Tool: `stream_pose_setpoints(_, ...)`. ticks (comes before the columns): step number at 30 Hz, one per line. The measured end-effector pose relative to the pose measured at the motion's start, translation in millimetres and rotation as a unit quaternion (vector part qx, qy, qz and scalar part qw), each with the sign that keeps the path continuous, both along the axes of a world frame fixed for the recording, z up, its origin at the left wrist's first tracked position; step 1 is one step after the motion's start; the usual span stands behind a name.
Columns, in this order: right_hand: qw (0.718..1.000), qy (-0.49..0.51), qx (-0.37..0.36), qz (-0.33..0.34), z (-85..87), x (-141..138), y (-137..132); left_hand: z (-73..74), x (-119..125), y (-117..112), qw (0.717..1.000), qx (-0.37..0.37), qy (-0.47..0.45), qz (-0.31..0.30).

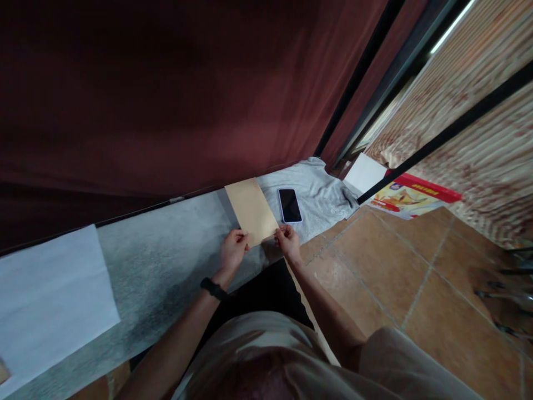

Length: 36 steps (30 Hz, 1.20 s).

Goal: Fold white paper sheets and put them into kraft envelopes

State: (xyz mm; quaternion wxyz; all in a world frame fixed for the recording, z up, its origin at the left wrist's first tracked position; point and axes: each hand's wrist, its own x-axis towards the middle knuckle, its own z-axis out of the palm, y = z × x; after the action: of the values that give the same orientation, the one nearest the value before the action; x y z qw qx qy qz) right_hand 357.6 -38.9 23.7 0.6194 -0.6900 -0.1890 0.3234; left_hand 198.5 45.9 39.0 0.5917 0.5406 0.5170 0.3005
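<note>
A tan paper envelope [251, 211] slants across the middle of the head view, above the grey ledge. My left hand [234, 248] pinches its near left corner, and a dark band circles that wrist. At the near right corner, my right hand [288, 241] is closed on the paper between thumb and fingers. Just right of the envelope a smartphone [290, 205] with a dark screen and a pale case lies on a grey cloth [318, 186]. Whether the envelope holds anything inside cannot be seen.
White paper [54, 300] covers the left part of the grey ledge [158, 250]. A dark red curtain [166, 111] hangs behind it. To the right are a black pole [441, 139], a printed red and yellow box [412, 197] and a tiled floor [387, 261].
</note>
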Motion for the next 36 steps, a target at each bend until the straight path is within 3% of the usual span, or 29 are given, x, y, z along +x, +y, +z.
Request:
stream_pose_setpoints(10,0.995,-0.079,-0.05,0.017,-8.8,7.4,-1.4,-12.9,-5.9,3.3,0.997,0.043,0.061,0.029)
stream_pose_setpoints(13,0.993,-0.096,-0.059,0.039,-6.5,8.1,-2.0,-17.8,-8.4,4.4,0.99,0.091,0.101,0.045)
stream_pose_setpoints(16,0.99,-0.112,-0.067,0.062,-3.7,8.2,-1.9,-23.6,-7.1,8.2,0.977,0.144,0.151,0.031)
stream_pose_setpoints(23,0.977,-0.165,-0.093,0.099,-2.1,7.7,-1.9,-30.3,0.4,5.4,0.969,0.182,0.166,0.0)
stream_pose_setpoints(36,0.964,-0.203,-0.119,0.124,-2.6,8.7,-7.9,-34.4,9.4,-13.6,0.961,0.21,0.179,-0.029)
